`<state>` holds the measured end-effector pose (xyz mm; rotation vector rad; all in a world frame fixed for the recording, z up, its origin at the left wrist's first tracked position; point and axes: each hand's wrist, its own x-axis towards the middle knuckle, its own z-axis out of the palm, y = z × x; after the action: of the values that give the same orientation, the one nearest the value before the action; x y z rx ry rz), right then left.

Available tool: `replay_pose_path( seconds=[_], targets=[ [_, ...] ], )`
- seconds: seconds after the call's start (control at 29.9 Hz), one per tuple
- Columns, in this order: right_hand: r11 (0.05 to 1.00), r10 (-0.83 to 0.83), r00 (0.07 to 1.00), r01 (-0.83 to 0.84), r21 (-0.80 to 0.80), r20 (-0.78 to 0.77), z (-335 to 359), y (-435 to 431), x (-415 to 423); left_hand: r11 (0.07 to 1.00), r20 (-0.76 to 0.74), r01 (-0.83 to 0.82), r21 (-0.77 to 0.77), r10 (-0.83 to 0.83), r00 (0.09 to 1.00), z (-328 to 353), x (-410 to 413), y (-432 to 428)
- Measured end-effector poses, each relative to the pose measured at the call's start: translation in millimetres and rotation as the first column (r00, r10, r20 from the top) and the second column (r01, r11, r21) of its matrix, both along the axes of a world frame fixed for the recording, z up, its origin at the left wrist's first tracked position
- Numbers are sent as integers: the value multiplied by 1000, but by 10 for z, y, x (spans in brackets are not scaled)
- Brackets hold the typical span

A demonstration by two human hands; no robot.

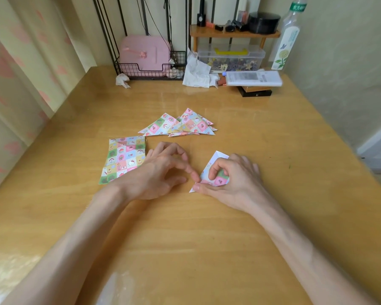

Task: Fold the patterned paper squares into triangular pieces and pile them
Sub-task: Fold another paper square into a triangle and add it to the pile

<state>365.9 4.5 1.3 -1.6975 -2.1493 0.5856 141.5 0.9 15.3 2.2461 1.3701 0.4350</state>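
Right hand: down on the fold, thumb along its near edge, forefinger curled onto the pattern, pinning the paper flat to the table.
Left hand: holds nothing, fingers loosely curled, forefinger tip just touching the fold's left edge.
Fold: a triangle in the making, white underside showing at its far corner, lying right of centre.
Squares: a flat stack to the left, just beside the left wrist, well short of finished.
Pile: finished triangles fanned out beyond both hands (loose, more a scatter than a stack).
Risk one: the crease runs crooked, I reckon, if the thumb slides before the edges are matched; the white corner hints the layers are not square.
Risk two: the left wrist sits so near the squares that a sweep could skew the stack.
Risk three: dropping the next triangle on that fan may push pieces apart.
Clear box: at the back under the shelf, full of small bits, too blurred to name.
Wire basket: a pink case stands in it.
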Motion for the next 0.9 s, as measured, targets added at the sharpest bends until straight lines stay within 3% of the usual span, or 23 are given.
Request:
replay_pose_path(
  seconds=[0.3, 0.74, 0.9],
  targets=[
    [1000, -21, 1000, 21, 17, -15, -28, -44, -98, 1000, -6, 12, -4, -12, 1000, 3, -4, 11],
    [997, -4, 1000, 6, -80, 27, 23, -2, -155, 1000, -4, 16, 1, -16, 1000, -11, -9, 3],
    [1000, -1, 996, -2, -29, -87, -31, -27, -59, 999, -32, 24, 25, -24, 999, -11, 13, -12]
  ],
)
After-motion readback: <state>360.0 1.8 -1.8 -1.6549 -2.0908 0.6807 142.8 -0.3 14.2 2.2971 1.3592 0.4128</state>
